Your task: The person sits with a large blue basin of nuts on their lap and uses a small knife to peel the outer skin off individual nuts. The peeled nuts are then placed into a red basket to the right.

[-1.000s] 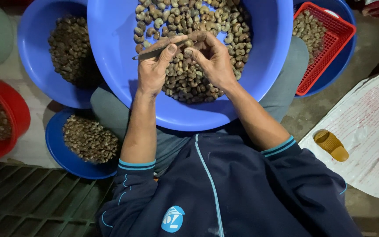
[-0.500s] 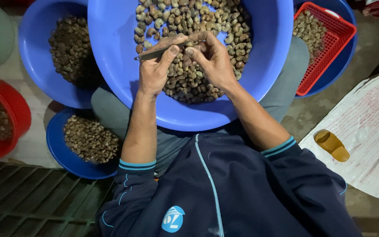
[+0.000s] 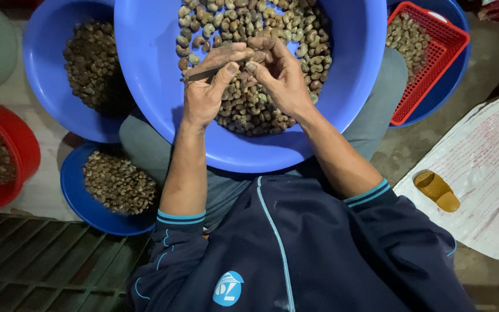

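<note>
Left hand: your left hand (image 3: 206,92) was closed around a thin knife (image 3: 203,73), the blade pointing left over the basin.
Right hand: your right hand (image 3: 281,78) pinched a single nut (image 3: 256,43) between fingertips and thumb, touching the left hand's thumb.
Nut: it sat at the meeting point of both hands, just above the heap.
Basin: the big blue basin (image 3: 151,86) rested on your lap, holding a heap of brownish nuts (image 3: 295,34) under both hands.
Left side: a second blue tub (image 3: 44,75) of darker nuts stood beside the basin; a smaller blue bowl (image 3: 76,199) of nuts lay below it, near your left elbow; a red bucket (image 3: 7,156) sat at the far left edge.
Right side: a red basket (image 3: 434,63) with nuts lay inside another blue tub.
Floor: a yellow sandal (image 3: 436,190) lay on a white sack (image 3: 480,167), well apart from the hands.
Sleeves: dark blue, pushed up to the elbows.
</note>
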